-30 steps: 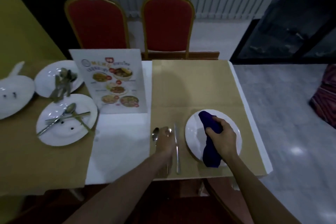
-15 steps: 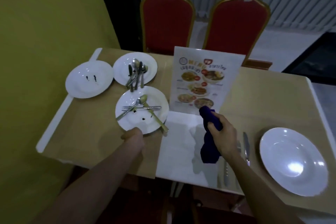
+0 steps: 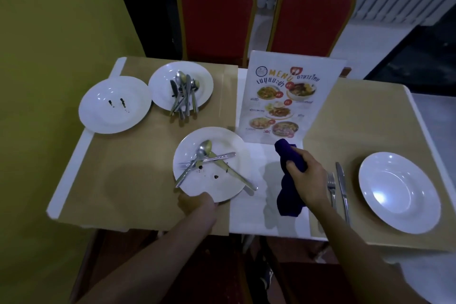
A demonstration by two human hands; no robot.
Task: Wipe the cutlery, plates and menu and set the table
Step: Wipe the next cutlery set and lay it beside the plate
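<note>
Yellow wall (image 3: 49, 20) left; two red chairs (image 3: 217, 12); dim light

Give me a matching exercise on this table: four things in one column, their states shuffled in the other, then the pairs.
1. blue cloth
2. menu
3. far-left plate
4. near plate

A. crossed cutlery on it, left hand grips its rim
B. stands propped up
C. two dark stains, no cutlery
D. bunched in the right hand

Pairs: 1-D, 2-B, 3-C, 4-A.
</note>
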